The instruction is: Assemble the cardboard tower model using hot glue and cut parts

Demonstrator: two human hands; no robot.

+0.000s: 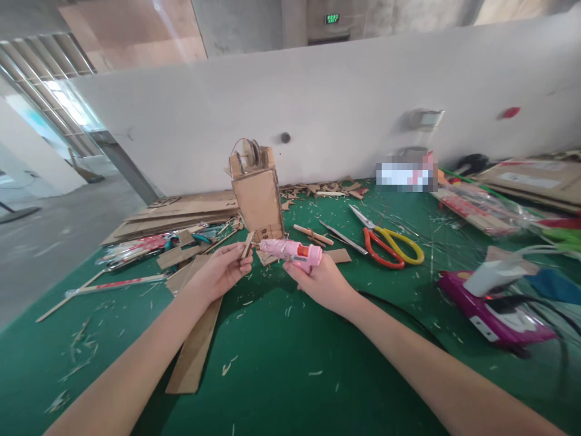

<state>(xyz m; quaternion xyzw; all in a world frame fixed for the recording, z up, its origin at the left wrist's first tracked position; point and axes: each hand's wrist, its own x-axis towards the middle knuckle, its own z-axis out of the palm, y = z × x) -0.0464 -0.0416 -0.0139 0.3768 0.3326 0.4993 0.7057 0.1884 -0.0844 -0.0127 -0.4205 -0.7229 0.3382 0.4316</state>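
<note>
My right hand (324, 281) is wrapped round a pink hot glue gun (290, 249), its nozzle pointing left. Pinched in the fingers of my left hand (222, 272) is a small cardboard piece (247, 244), close to the nozzle; whether they touch I cannot tell. Just behind both hands stands an upright cardboard tower (258, 203) with a wheel-like part (252, 153) on top. A long cardboard strip (197, 351) lies on the table under my left forearm.
Scissors with red and yellow handles (385, 242) and a metal blade (344, 236) lie to the right. A purple power strip (494, 315) with plugs and cables sits further right. Cardboard sheets (181, 211) and packaged sticks are on the left. Scraps litter the green table (281, 375) before a white partition.
</note>
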